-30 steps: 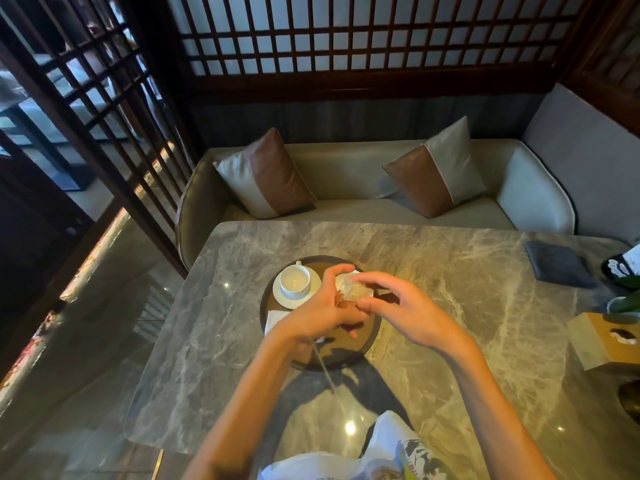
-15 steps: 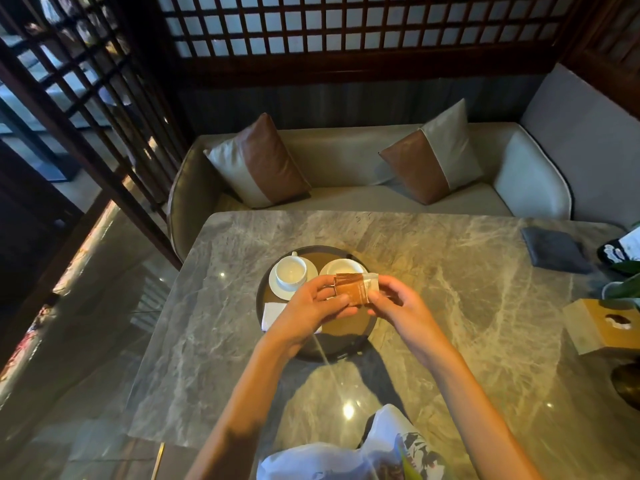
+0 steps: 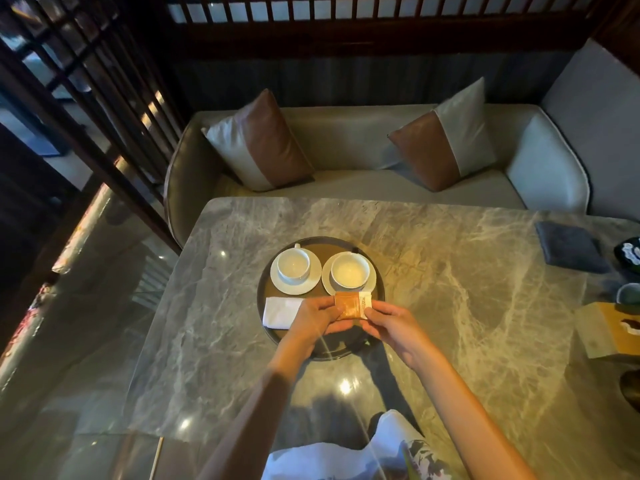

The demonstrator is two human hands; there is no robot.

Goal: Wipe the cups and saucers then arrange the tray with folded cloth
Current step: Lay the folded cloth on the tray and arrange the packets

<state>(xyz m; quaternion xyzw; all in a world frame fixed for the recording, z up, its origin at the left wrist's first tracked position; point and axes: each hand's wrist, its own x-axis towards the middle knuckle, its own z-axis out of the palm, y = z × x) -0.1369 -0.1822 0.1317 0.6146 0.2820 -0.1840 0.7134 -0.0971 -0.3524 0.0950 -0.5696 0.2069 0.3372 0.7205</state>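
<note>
A round dark tray sits on the marble table. On it stand two white cups on white saucers: the left cup and the right cup, side by side at the far half. A folded white cloth lies at the tray's left edge. My left hand and my right hand together pinch a small orange and white packet over the tray's near half, just in front of the right saucer.
A folded dark grey cloth lies at the table's right. A wooden tissue box and a small cup stand at the right edge. A sofa with two cushions runs behind the table.
Both hands have drawn back toward me and lowered, which uncovers the right cup and saucer. The packet is now held flat between both hands.
</note>
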